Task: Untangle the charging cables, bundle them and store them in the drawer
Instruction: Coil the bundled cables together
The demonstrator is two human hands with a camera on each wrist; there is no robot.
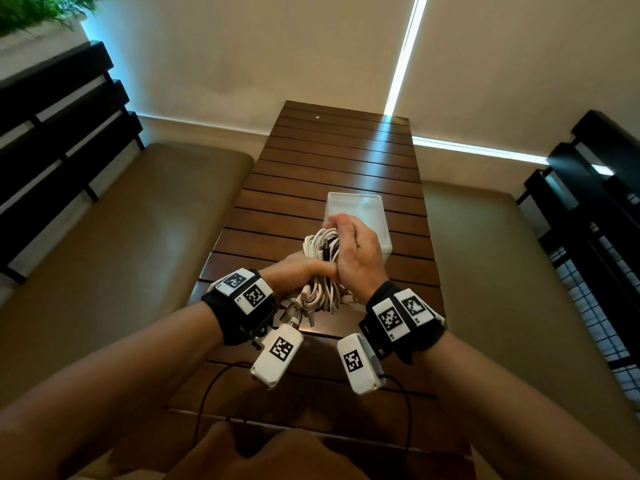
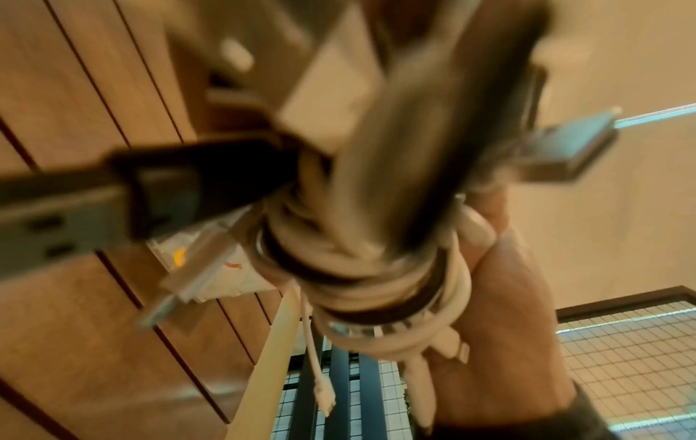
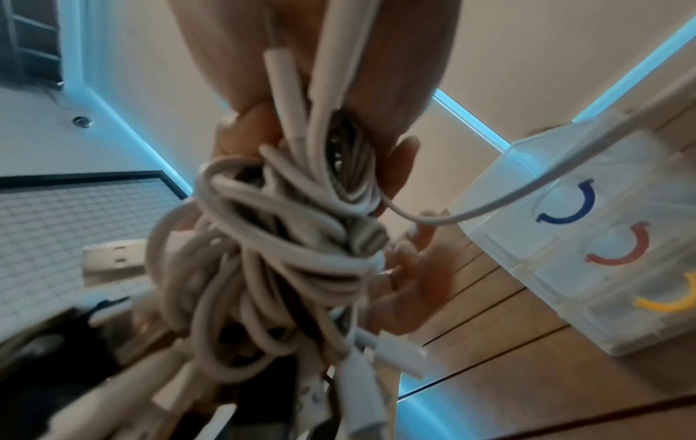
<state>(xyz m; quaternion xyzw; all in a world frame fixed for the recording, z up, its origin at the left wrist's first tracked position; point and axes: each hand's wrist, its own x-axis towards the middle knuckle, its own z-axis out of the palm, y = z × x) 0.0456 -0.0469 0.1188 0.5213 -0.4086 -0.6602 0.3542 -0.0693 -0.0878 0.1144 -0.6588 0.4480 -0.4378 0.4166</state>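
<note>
A bundle of white charging cables (image 1: pixel 317 292) hangs above the near part of the wooden slatted table (image 1: pixel 311 174). My left hand (image 1: pixel 304 271) grips its middle from the left. My right hand (image 1: pixel 349 244) curls round its upper loops (image 1: pixel 318 242). In the right wrist view the cable bundle (image 3: pixel 271 253) is wound tight, and one loose white strand (image 3: pixel 489 205) arcs to the right. Blurred USB plugs (image 2: pixel 75 214) stick out of the cable bundle (image 2: pixel 376 282) in the left wrist view. The translucent drawer unit (image 1: pixel 377 216) stands just behind my right hand, its drawers closed.
The drawer unit (image 3: pixel 557 268) has blue, red and yellow handles on its front. Padded tan benches (image 1: pixel 121 254) flank the table, with dark slatted backrests (image 1: pixel 62 133) behind them. Black sensor wires (image 1: pixel 207 393) trail over the table's near end.
</note>
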